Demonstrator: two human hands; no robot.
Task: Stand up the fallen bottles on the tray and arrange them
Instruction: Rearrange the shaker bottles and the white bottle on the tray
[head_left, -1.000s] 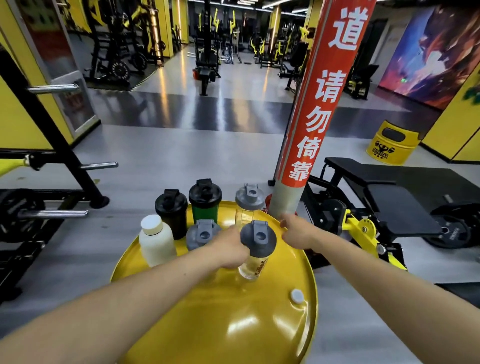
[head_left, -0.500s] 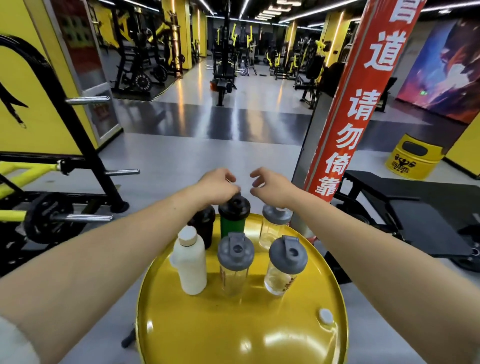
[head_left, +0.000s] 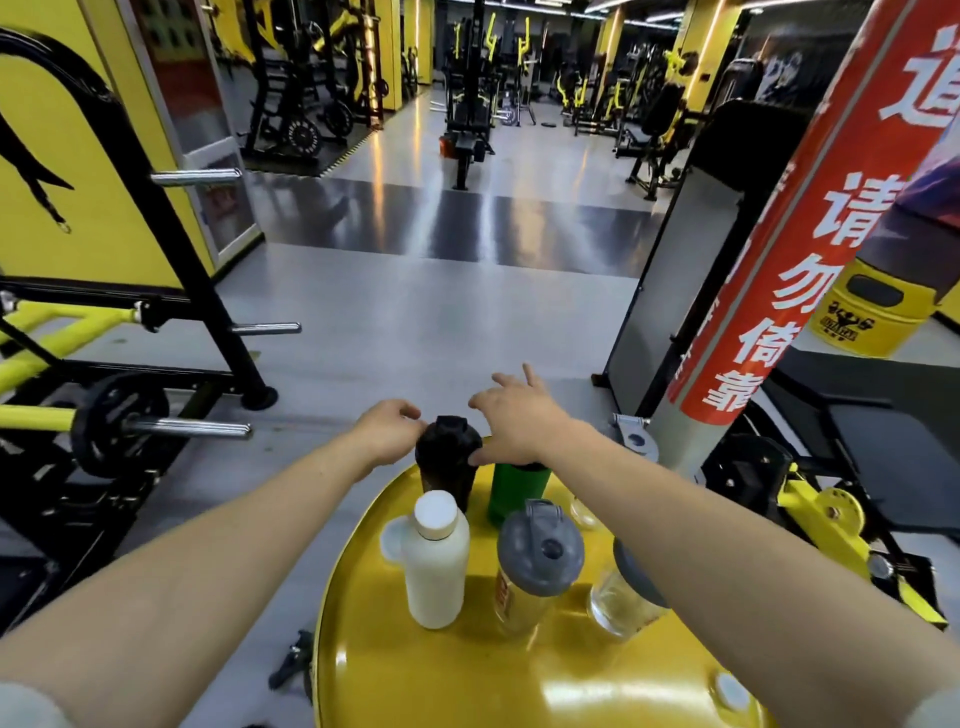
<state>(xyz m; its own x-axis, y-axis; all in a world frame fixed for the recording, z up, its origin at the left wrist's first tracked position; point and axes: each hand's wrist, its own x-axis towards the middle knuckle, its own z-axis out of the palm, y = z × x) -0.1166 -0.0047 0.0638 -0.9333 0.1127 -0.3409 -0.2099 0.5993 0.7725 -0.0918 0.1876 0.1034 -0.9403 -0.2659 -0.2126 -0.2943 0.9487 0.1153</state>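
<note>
Now L hand (head_left: 387, 434) touching black bottle (head_left: 448, 462); R hand (head_left: 519, 421) over green bottle (head_left: 517, 491)

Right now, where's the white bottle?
Head view: the white bottle stands upright at the tray's left edge, before the black shaker, left of the grey-lidded one.

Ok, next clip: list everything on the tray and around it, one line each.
tray: 1, yellow, round, foreground
white bottle: 1, upright, front left
grey-lidded clear shakers: 2 clearly seen, front row, one partly behind the right arm
black shaker: 1, back left
green shaker: 1, back, under the right hand
red banner pole: 1, right
yellow drum: 1, far right
left hand: beside the black shaker's lid
right hand: open, over the back row
</note>
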